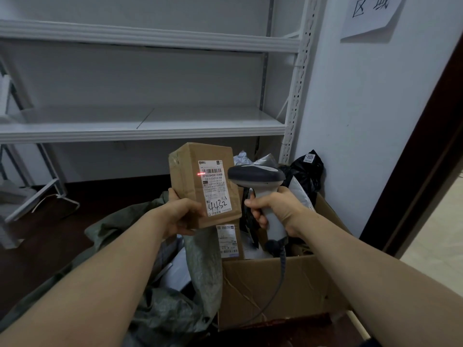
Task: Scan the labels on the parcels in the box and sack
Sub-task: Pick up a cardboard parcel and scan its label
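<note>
A: Nearest stuff first, go.
B: Grey-green woven sack point(175, 296) slumped low left, pale flat packets showing in its mouth. Open brown cardboard box point(275, 284) touches it on the right, with a coiled grey cable point(282, 266) hanging across its near wall.
A: Hands?
B: Left hand point(184, 216) grips the small brown cardboard parcel point(190, 181) by its lower end, thumb on the front face and fingers curled round the back. It's held upright above where sack meets box. Right hand point(275, 209) is wrapped tight round the handle of the grey handheld barcode scanner point(258, 176). One finger is on the trigger side, can't tell if it's pressed.
A: Beam?
B: Short red laser line point(201, 174) sits at the left edge of the white shipping label point(215, 189), level with the bottom of the barcode and not across it.
A: Step?
B: Scanning this parcel, mid-aim by my read. Next move calls for shifting the beam right to cover the whole barcode, then setting this one aside and pulling another.
A: What's left?
B: Plenty, I'd judge. A labelled brown carton point(229, 242) stands in the box, and a silver padded mailer point(299, 189) and a black plastic bag parcel point(307, 171) sit at its far corner. Behind are white metal shelving point(150, 128) and a paper sign point(370, 13) on the wall.
</note>
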Motion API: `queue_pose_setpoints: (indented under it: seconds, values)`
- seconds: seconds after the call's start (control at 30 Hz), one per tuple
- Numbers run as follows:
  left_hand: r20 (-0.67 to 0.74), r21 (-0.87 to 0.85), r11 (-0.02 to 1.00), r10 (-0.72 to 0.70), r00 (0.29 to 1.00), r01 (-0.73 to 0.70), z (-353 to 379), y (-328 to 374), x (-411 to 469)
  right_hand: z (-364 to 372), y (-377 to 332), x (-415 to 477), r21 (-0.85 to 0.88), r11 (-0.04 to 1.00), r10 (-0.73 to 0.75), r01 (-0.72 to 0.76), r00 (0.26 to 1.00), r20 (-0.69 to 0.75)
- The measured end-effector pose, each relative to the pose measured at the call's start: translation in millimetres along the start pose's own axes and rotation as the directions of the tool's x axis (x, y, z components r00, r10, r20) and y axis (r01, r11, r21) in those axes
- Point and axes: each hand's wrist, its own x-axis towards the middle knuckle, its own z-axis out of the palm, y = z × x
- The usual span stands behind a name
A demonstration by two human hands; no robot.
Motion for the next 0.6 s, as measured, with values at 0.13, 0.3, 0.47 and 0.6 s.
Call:
queue_pose_setpoints:
  seconds: [0.13, 0.3, 0.47, 0.6]
  values:
    - [-0.015, -0.018, 1.0, -0.009, 1.0, 0.009, -1, 1, -2, 4, 0, 1, 0.037, 0.998, -0.048, 0.048, 0.999, 0.006]
    - [-0.031, -0.028, 1.0, -0.014, 0.999, 0.014, -4, 4, -9, 6, -3, 0, 0.017, 0.998, -0.052, 0.052, 0.999, 0.003]
    - [-0.062, -0.053, 0.998, -0.035, 0.997, 0.031, -12, 4, -13, 10, -3, 2, 0.022, 0.999, -0.041, 0.041, 0.999, 0.002]
    - [-0.305, -0.154, 0.987, -0.008, 0.952, -0.041, -25, -2, -13, 16, 1, 9, 0.045, 0.999, -0.026, 0.027, 0.999, -0.018]
